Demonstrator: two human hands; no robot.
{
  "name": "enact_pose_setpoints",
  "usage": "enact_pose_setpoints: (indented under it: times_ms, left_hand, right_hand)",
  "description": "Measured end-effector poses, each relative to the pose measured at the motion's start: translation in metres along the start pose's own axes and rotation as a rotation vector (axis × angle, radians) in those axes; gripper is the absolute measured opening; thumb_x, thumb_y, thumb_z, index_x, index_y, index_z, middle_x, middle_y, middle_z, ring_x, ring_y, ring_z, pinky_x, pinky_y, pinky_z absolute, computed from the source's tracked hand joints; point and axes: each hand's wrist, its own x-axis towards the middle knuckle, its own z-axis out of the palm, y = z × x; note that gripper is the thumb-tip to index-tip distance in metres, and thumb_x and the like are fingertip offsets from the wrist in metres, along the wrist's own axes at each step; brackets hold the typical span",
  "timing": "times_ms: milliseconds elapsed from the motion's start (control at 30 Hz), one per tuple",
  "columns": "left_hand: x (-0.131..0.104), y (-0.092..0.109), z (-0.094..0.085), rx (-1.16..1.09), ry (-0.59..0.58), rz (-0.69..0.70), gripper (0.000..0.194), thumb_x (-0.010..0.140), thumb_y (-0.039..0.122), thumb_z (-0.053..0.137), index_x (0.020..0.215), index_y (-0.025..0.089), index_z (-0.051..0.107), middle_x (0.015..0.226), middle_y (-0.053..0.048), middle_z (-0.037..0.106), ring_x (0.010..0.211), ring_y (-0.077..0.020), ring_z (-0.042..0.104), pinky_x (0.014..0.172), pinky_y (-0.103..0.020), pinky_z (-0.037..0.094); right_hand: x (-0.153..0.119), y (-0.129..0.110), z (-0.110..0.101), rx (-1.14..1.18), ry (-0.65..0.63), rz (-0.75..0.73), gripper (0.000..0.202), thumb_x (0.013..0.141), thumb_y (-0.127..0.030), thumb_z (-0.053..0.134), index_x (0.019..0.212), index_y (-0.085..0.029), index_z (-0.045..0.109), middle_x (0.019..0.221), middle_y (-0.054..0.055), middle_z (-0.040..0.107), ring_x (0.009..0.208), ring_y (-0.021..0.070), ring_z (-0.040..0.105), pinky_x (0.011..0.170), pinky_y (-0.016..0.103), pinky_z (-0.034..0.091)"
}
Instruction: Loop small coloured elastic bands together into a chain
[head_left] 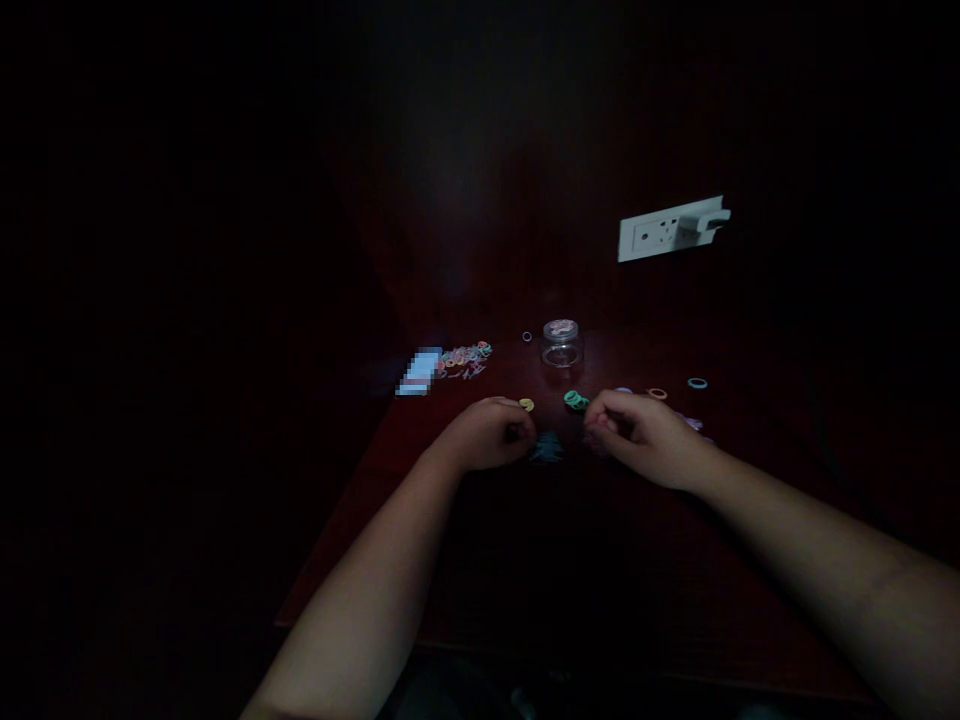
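My left hand (491, 435) is closed with its fingers curled, low over the dark red table. Just beyond its fingers lies a small yellow band (527, 405). My right hand (637, 428) is closed too, its thumb and fingertips pinched together; whatever either hand holds is hidden or too small to name. Several green bands (575, 400), which look like small hair ties, lie right by the right fingertips. Between the hands is a heap of blue bands (547, 447). Purple bands (691, 424) show partly behind the right hand.
A clear jar (562, 350) with a lid stands behind the hands. Mixed coloured bands (465, 358) lie at the back left beside a lit phone-like screen (420, 371). An orange band (658, 393) and a teal band (697, 383) lie right. A wall socket (667, 230) holds a plug.
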Motion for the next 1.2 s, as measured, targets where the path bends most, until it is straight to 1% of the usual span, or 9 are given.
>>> enact_pose_setpoints:
  times_ms: [300,433,533,633,767,833,900,1033,1200]
  left_hand:
    - [-0.001,0.000,0.001,-0.047,-0.046,-0.020,0.015,0.073,0.014,0.063,0.086,0.019,0.070,0.084,-0.001,0.070,0.078,-0.0139,0.062,0.073,-0.027,0.048]
    - [-0.001,0.002,-0.002,-0.037,-0.034,-0.021,0.016,0.076,0.014,0.060,0.086,0.018,0.071,0.083,-0.002,0.069,0.076,-0.0134,0.061,0.071,-0.026,0.047]
    - [-0.002,0.004,-0.005,-0.017,-0.039,-0.051,0.014,0.076,0.014,0.059,0.083,0.018,0.070,0.081,-0.001,0.069,0.074,-0.0128,0.060,0.069,-0.025,0.046]
    - [-0.003,0.007,-0.008,0.009,-0.091,-0.118,0.008,0.075,0.023,0.065,0.079,0.018,0.069,0.078,-0.001,0.068,0.069,-0.0126,0.060,0.065,-0.025,0.045]
    - [-0.004,0.008,-0.007,0.048,-0.140,-0.157,0.027,0.069,0.043,0.075,0.081,0.019,0.070,0.078,-0.001,0.069,0.071,-0.0147,0.061,0.065,-0.027,0.045]
    - [-0.004,0.008,-0.005,0.064,-0.156,-0.154,0.029,0.066,0.045,0.077,0.081,0.021,0.072,0.079,-0.001,0.069,0.071,-0.0153,0.062,0.065,-0.027,0.045]
    - [-0.003,0.007,-0.004,0.072,-0.167,-0.151,0.025,0.066,0.043,0.078,0.079,0.021,0.073,0.077,0.000,0.070,0.068,-0.0147,0.062,0.064,-0.027,0.045]
    - [-0.002,0.007,-0.002,0.060,-0.180,-0.131,0.014,0.072,0.035,0.073,0.074,0.022,0.074,0.074,0.000,0.070,0.065,-0.0133,0.062,0.063,-0.027,0.044]
    - [-0.001,0.012,-0.002,0.038,-0.203,-0.097,0.010,0.074,0.027,0.066,0.073,0.021,0.075,0.074,0.000,0.070,0.065,-0.0130,0.062,0.065,-0.027,0.045]
  right_hand:
    - [0.001,0.000,0.000,-0.009,-0.010,0.005,0.014,0.089,-0.029,0.055,0.080,-0.018,0.055,0.063,-0.001,0.052,0.056,0.0112,0.045,0.050,0.025,0.035]
    - [0.000,-0.001,0.000,0.023,-0.018,0.011,0.014,0.089,-0.029,0.055,0.079,-0.018,0.054,0.062,-0.001,0.052,0.055,0.0113,0.045,0.049,0.025,0.034]
    - [0.000,0.000,0.000,0.022,-0.016,0.010,0.014,0.089,-0.029,0.055,0.079,-0.018,0.054,0.063,-0.001,0.052,0.056,0.0112,0.045,0.049,0.025,0.034]
    - [0.000,0.000,0.000,0.019,-0.008,0.009,0.014,0.088,-0.029,0.056,0.079,-0.018,0.054,0.063,-0.002,0.052,0.055,0.0109,0.044,0.049,0.024,0.034]
    - [0.001,-0.002,0.000,0.016,-0.013,0.014,0.014,0.088,-0.029,0.057,0.079,-0.019,0.055,0.062,-0.002,0.052,0.055,0.0111,0.044,0.049,0.024,0.034]
    - [0.001,-0.002,0.000,0.013,-0.010,0.016,0.013,0.088,-0.028,0.057,0.079,-0.019,0.055,0.063,-0.001,0.053,0.056,0.0114,0.046,0.049,0.024,0.034]
    - [0.001,-0.003,0.000,0.007,-0.008,0.015,0.013,0.087,-0.028,0.057,0.078,-0.019,0.055,0.063,-0.001,0.054,0.056,0.0113,0.047,0.049,0.024,0.034]
    - [0.000,-0.003,-0.001,-0.004,-0.010,0.008,0.013,0.087,-0.028,0.057,0.079,-0.019,0.055,0.062,-0.002,0.054,0.055,0.0110,0.046,0.049,0.024,0.035]
    - [0.000,-0.004,-0.001,-0.005,-0.019,0.019,0.013,0.088,-0.029,0.056,0.079,-0.018,0.055,0.063,-0.001,0.054,0.055,0.0109,0.045,0.048,0.025,0.033]
